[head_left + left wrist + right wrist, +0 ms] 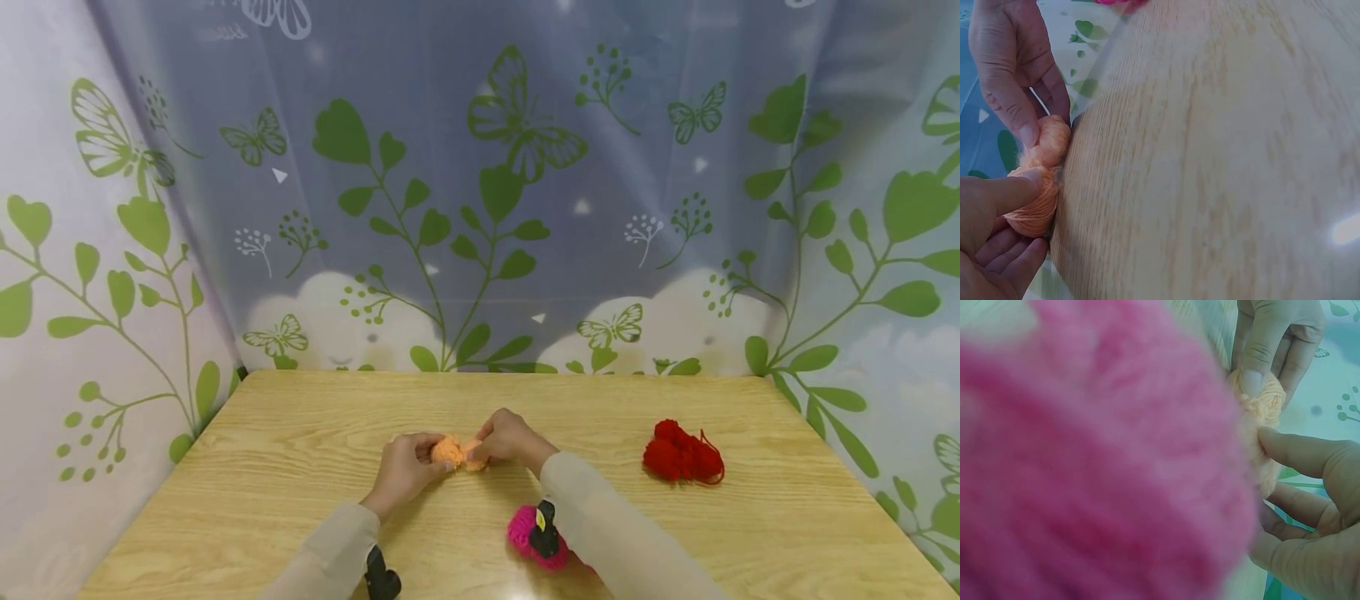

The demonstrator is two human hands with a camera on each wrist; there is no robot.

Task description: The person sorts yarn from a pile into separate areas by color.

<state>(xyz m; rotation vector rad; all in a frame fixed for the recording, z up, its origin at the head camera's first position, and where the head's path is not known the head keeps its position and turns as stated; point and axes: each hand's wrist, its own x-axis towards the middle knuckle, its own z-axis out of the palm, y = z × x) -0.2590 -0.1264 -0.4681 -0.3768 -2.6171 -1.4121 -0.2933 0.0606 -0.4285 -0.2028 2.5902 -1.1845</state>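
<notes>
A small peach-orange skein of yarn (447, 452), narrowed at its middle into two lobes, lies on the wooden table (315, 417) between both hands. My left hand (406, 468) grips its left lobe, thumb over the near side and fingers around the far side. On the right lobe, my right hand (507, 437) pinches with thumb and fingers. The left wrist view shows the strands of the orange yarn (1035, 209) running under the left thumb. In the right wrist view, pink yarn (1104, 462) fills much of the picture, blurred and close, hiding part of the orange skein.
A magenta skein of yarn (531, 533) lies near the right forearm, partly covered by the sleeve and the black wrist camera (545, 530). Farther right is a red skein (681, 454) with a loose strand. A curtain with printed leaves and butterflies (480, 208) hangs behind the table.
</notes>
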